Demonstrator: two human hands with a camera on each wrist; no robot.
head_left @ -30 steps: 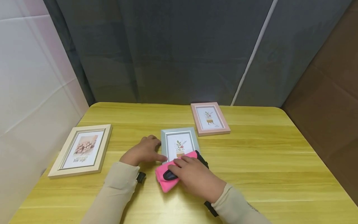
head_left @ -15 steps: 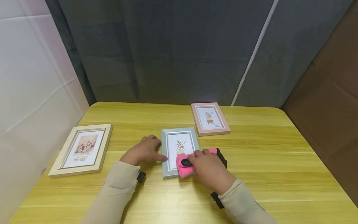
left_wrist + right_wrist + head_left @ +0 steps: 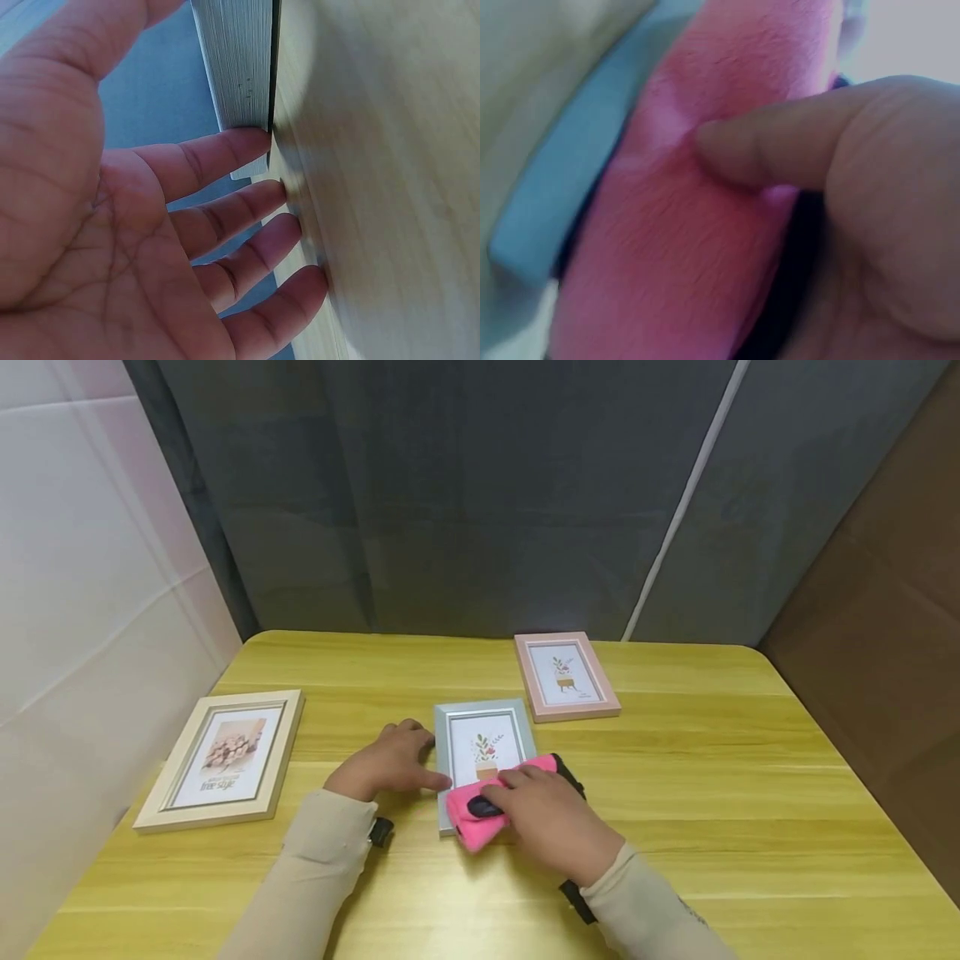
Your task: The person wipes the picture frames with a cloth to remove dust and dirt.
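Note:
A blue-grey picture frame point(image 3: 441, 735) with a plant print lies flat near the middle of the table. My left hand point(image 3: 390, 764) rests at its left side, thumb on the border. In the left wrist view, the index fingertip touches the frame's side point(image 3: 241, 67) and the other fingertips reach the tabletop, fairly straight. A folded pink cloth point(image 3: 474, 828) with black trim lies across the frame's lower part and hides some of the print. My right hand point(image 3: 551, 818) grips the cloth from above; its thumb presses into the cloth in the right wrist view.
A cream picture frame point(image 3: 283, 743) lies at the table's left. Farther back, a pink picture frame point(image 3: 531, 681) lies just behind and right of the blue-grey one. Dark grey fabric point(image 3: 480, 510) hangs behind the wooden table point(image 3: 712, 793).
My right hand slid the pink cloth rightward over the frame's lower part, then back to the left and slightly down. The left hand stays at the frame's side.

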